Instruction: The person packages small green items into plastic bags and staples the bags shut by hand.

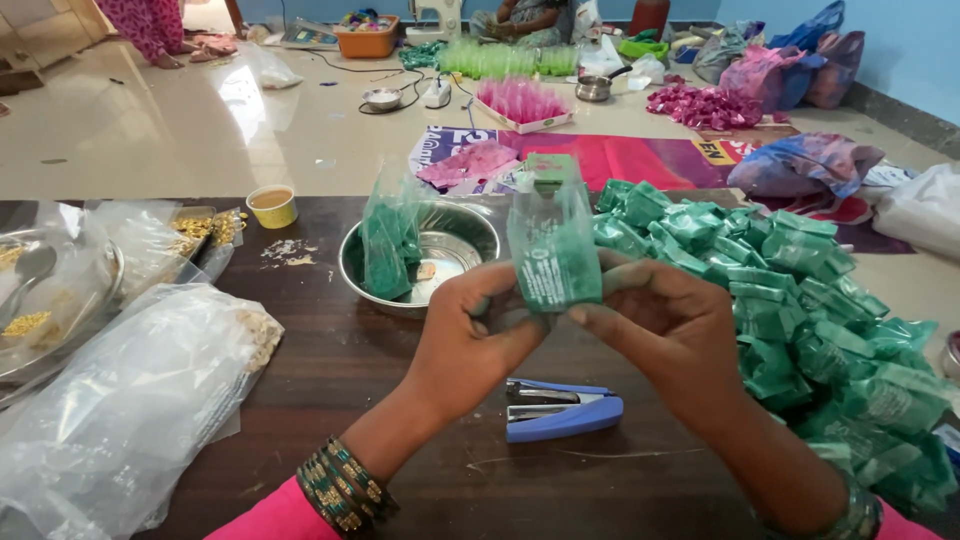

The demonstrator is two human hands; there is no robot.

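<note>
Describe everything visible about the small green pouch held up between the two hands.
The green pouch is a small clear plastic packet with green contents and pale print on its face. It is held upright over the dark wooden table, its top end open and translucent. The left hand and right hand pinch its lower edge from either side with their fingertips. Behind it stands a steel bowl; a blue stapler lies below.

At frame centre I see my left hand [470,345] and right hand [670,330] pinching a small green packet [553,262] upright between their fingertips above the dark table [400,440]. Below them lies a blue stapler [560,408]. A steel bowl [455,245] sits behind, and a heap of green packets [800,320] fills the right.
</note>
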